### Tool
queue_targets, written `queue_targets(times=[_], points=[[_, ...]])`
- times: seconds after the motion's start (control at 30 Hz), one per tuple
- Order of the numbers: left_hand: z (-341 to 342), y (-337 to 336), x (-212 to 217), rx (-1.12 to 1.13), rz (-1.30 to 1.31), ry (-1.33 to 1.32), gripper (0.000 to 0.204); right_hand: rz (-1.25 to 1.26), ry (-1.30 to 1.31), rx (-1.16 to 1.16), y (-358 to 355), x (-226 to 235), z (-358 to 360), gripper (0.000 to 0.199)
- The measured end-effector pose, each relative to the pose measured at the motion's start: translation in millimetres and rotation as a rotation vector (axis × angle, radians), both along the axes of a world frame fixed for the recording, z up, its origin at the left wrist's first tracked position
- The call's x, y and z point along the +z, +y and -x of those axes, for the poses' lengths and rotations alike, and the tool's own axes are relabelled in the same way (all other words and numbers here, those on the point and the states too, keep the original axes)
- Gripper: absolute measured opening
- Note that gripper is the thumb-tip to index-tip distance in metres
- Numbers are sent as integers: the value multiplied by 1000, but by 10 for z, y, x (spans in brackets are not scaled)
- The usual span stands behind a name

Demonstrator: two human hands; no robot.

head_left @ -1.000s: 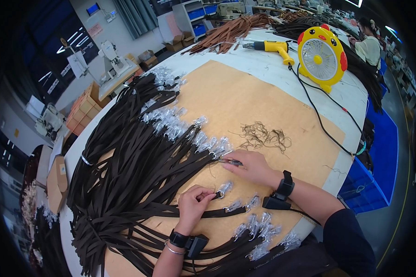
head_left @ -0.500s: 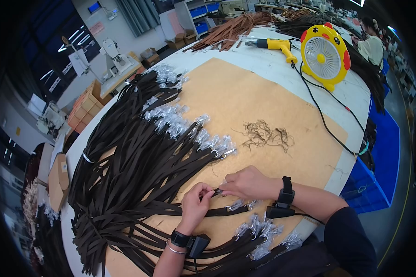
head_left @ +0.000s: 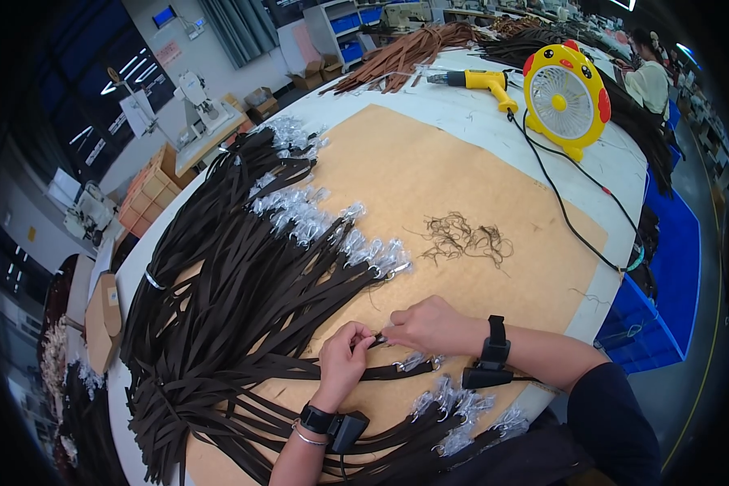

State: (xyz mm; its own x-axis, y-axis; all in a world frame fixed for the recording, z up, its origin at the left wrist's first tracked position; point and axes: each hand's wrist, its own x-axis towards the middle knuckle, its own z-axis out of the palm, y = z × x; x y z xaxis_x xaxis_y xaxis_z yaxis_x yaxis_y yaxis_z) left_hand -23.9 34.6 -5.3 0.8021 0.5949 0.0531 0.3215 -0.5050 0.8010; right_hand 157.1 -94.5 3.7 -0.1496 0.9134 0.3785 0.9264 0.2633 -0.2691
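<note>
Dark brown straps fan out in a large bundle across the left of the table, many ending in metal clips wrapped in clear plastic. My left hand pinches one dark strap close to its end. Right beside it, my right hand is closed at the tip of the same strap, its fingers hiding most of that end. Another strap end with a plastic-wrapped clip lies just below my right hand. More wrapped clips lie nearer to me.
Brown paper covers the table, with a tangle of loose threads on it. Farther back are a yellow heat gun, a yellow fan with black cables, and reddish-brown straps. A blue bin stands at the right.
Both hands stay nearly in place on the strap end. My right hand has shifted very slightly; the view has moved a little.
</note>
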Motion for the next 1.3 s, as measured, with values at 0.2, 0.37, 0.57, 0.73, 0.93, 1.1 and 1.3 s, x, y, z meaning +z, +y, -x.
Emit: queue_targets(times=[0.2, 0.37, 0.57, 0.73, 0.93, 1.1, 1.3], points=[[3, -21, 42, 23, 130, -75, 3, 28, 68, -32, -23, -20, 12, 20], [8, 4, 12, 22, 159, -89, 3, 41, 111, -48, -11, 23, 60, 22], [-3, 10, 18, 7, 160, -81, 3, 64, 94, -36, 9, 22, 84, 21], [2, 16, -9, -9, 165, -69, 4, 55, 90, -29, 21, 26, 92, 20], [-67, 16, 153, 94, 256, -140, 3, 111, 271, -40, 0, 46, -2, 25], [-126, 87, 131, -48, -259, -41, 19, 47, 525, -217, 13, 92, -125, 28], [-74, 150, 138, -72, -388, -34, 31, 282, 477, -63, 17, 23, -62, 26]])
